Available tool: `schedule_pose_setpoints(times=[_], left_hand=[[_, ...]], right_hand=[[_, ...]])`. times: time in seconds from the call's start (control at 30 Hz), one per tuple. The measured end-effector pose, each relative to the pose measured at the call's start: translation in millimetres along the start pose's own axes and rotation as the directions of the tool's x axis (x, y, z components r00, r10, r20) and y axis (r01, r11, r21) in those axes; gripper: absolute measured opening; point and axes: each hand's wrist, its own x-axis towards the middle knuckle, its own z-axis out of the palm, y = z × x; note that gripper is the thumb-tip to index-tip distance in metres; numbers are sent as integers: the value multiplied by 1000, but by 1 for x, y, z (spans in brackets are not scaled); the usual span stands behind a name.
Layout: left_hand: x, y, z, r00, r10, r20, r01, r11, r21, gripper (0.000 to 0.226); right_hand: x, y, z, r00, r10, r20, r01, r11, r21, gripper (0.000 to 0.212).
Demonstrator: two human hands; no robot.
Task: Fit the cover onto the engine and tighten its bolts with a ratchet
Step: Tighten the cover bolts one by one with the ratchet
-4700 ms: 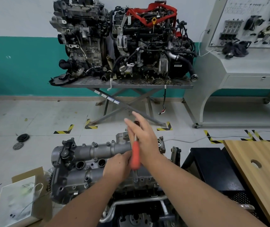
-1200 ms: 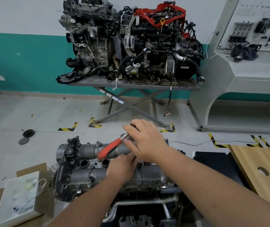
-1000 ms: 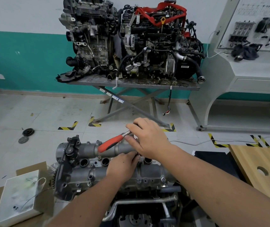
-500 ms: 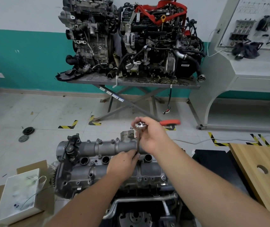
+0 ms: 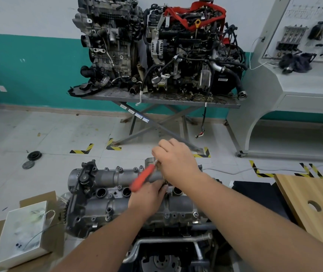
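A grey aluminium cover point(image 5: 105, 205) lies on top of the engine point(image 5: 156, 258) in front of me, with bolts along its edges. My right hand point(image 5: 178, 161) grips the head end of a ratchet; its red handle point(image 5: 142, 178) is blurred and points down to the left. My left hand point(image 5: 147, 199) rests on the middle of the cover with its fingertips at the base of the ratchet's extension, which is hidden between the hands. The bolt under the tool is hidden too.
A wooden board point(image 5: 313, 205) with a round hole lies at the right. A white box point(image 5: 19, 234) sits on cardboard at the left. Across the floor stands a metal table point(image 5: 156, 99) bearing two engines, and a grey display bench point(image 5: 294, 91) at the far right.
The red handle has swung from pointing right, behind my right hand, round to the lower left. My left hand stays on the cover.
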Motion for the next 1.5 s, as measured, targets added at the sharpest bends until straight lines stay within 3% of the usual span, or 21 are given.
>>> schedule_pose_setpoints(times=[0.07,0.17,0.3,0.4,0.43,0.5,0.57,0.67,0.7,0.8,0.87,0.93,1.0,1.07,1.1,1.17,1.27,1.33,1.43,1.5], left_hand=[[1,1,-1,1000,13,19,-14,999,44,35],[1,0,-1,1000,26,12,-27,999,43,33],[-1,-1,-1,999,34,13,-35,998,56,33],[-1,0,-1,999,26,24,-28,998,59,37],[-1,1,-1,999,24,28,-25,998,61,39],[0,1,-1,999,20,34,-22,998,65,41],[-1,2,-3,999,17,31,-19,998,68,41],[-1,3,-4,999,22,40,-25,997,68,41],[-1,3,-5,999,21,47,-24,997,69,41],[0,3,-6,998,8,68,-13,997,79,41],[1,4,-6,998,9,62,-13,997,72,41],[1,5,-6,999,17,40,-19,998,66,40],[0,5,-7,999,22,35,-24,998,55,38],[-1,5,-7,999,9,36,-11,999,48,36],[-1,4,-7,999,3,35,-5,998,56,34],[1,4,-4,999,-9,32,7,998,66,26],[3,0,3,997,-7,77,-5,988,152,33],[4,-3,5,994,-41,97,21,980,197,40],[5,-3,6,996,-12,91,-9,975,222,38],[4,-3,4,998,-4,68,-6,990,143,29]], right_hand=[[10,-7,-10,975,71,211,-58,996,-71,8],[27,-13,-23,863,247,441,-216,969,-121,33],[41,-10,-32,765,242,597,-241,967,-82,27],[44,-8,-34,677,248,692,-429,898,98,28],[44,-9,-34,626,246,740,-567,795,215,24],[42,-12,-33,530,192,826,-804,424,417,11],[37,-16,-29,496,174,851,-868,87,488,6],[28,-17,-16,461,195,866,-753,-431,498,11],[25,-17,-13,457,202,866,-682,-546,487,10],[19,-14,-7,473,294,830,-512,-675,531,15],[13,-13,1,506,412,758,-446,-627,638,20],[3,-16,9,542,530,652,-504,-416,757,25],[-9,-20,13,670,615,416,-526,-3,851,27],[-17,-19,16,839,545,12,-311,460,832,31],[-18,-16,18,888,433,-156,-196,662,724,30],[-12,-13,18,922,224,-317,-66,896,440,22],[-1,-10,13,948,-20,-317,71,986,149,13],[3,-6,13,960,-122,-252,147,986,84,12],[2,0,17,979,-102,-179,134,975,176,16],[-2,-2,20,986,58,-155,3,931,364,21]])
